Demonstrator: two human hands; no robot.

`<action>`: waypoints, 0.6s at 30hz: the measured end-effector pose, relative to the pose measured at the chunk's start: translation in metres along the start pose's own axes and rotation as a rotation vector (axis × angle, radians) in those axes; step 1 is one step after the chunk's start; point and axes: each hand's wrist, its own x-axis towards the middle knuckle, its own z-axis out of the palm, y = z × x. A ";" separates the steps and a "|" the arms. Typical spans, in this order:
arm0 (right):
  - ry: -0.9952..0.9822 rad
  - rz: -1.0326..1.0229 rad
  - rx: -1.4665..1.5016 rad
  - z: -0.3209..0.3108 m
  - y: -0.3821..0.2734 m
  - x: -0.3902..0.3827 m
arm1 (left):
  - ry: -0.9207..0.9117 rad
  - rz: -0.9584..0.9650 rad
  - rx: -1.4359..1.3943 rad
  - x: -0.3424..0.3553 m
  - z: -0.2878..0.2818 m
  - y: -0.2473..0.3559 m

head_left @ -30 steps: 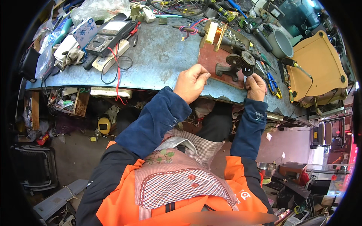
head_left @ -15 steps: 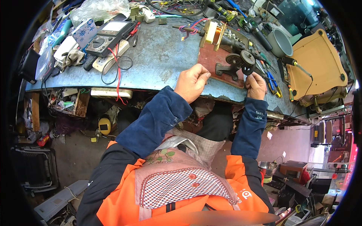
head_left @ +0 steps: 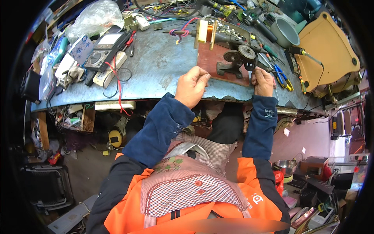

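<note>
A hand-cranked coil winder with dark metal gears [head_left: 246, 52] stands on a reddish-brown board [head_left: 209, 58] at the bench's front edge. On its shaft, toward the far left, sits a pale bobbin wound with copper wire [head_left: 209, 33]. My right hand [head_left: 263, 82] is closed right below the gears, at the winder's near right side; whatever its fingers grip is hidden. Left of the board, my left hand [head_left: 191, 86] is pinched closed above the bench edge. Anything between its fingertips is too fine to make out.
A multimeter [head_left: 104, 50] with red and black leads lies on the blue bench [head_left: 156, 66] at left, near a clear plastic bag [head_left: 95, 19]. Pliers [head_left: 286, 80] and screwdrivers lie right of the winder. Beyond them are a grey bowl [head_left: 285, 32] and a tan panel [head_left: 329, 50].
The whole view has shifted slightly, so the bench and winder appear a little further left and up. Both hands stay closed in nearly the same places beside the winder.
</note>
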 end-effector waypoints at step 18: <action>-0.016 0.015 -0.040 0.011 -0.010 -0.007 | 0.036 0.022 0.037 0.001 0.006 -0.003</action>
